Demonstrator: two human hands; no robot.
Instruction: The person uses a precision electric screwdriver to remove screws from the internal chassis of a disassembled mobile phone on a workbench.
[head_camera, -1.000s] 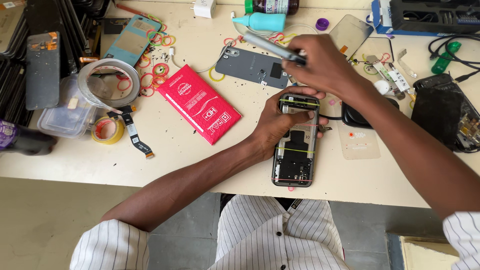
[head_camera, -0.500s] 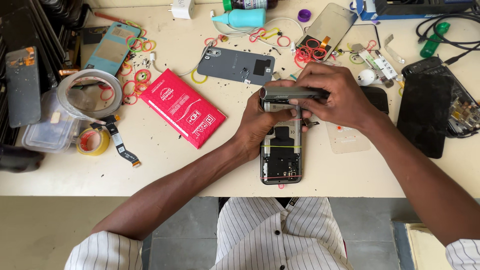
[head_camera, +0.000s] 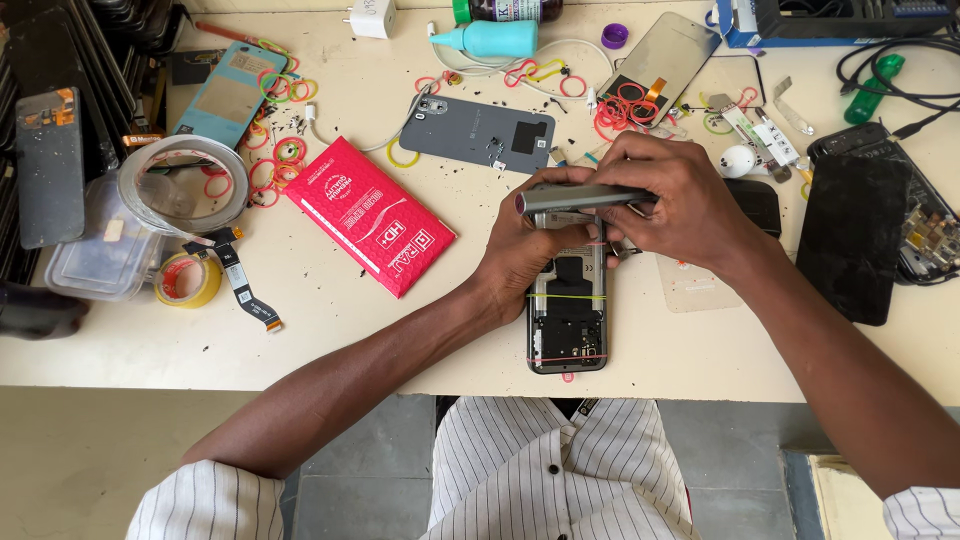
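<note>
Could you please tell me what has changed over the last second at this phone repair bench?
The right hand brought the grey pen-shaped tool down from above the grey back cover and now holds it level over the top of the opened phone. The left hand stayed on the phone. The red packet and tape roll did not move.

The setting is a mobile phone repair workshop. The cream tabletop (head_camera: 330, 330) carries an opened phone (head_camera: 567, 330) with its internals exposed, a detached grey back cover (head_camera: 480, 132), a loose display panel (head_camera: 665, 55) and a flex cable (head_camera: 245, 290). Coloured rubber bands (head_camera: 625, 105), tape rolls (head_camera: 185, 280), a teal squeeze bottle (head_camera: 490, 38) and a red parts pouch (head_camera: 368, 215) lie scattered about. Further dismantled handsets (head_camera: 865, 230) lie at the right, and stacked phone parts (head_camera: 50, 165) at the left edge.
</note>
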